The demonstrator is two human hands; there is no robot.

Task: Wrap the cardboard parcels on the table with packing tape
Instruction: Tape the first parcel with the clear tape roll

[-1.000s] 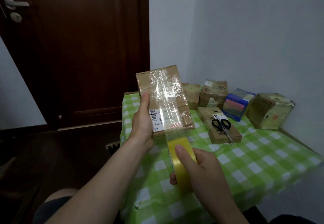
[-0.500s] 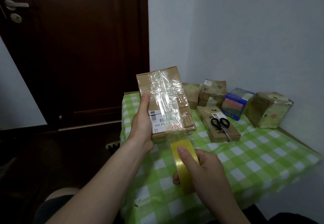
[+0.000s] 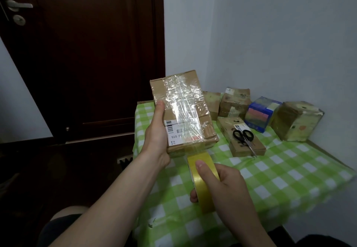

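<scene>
The left hand [image 3: 156, 142] is gripping the cardboard parcel [image 3: 183, 111] along its left edge, with the thumb lying on the top face and the fingers hidden underneath. It is holding the parcel lifted above the near left part of the table [image 3: 289, 179] and tilted toward the person, probably so tape can pass all round it. Clear tape is covering much of the top face. Just below the parcel's near end, the right hand [image 3: 222, 185] is clasping the yellow tape roll [image 3: 201, 181], thumb pressing on the rim and fingers curling round it. A short strip is running up to the parcel, apparently under tension. Farther right, scissors [image 3: 244, 137] are lying on a flat parcel [image 3: 241, 150], likely within reach for cutting. Other parcels [image 3: 295, 123] are sitting by the far wall.
</scene>
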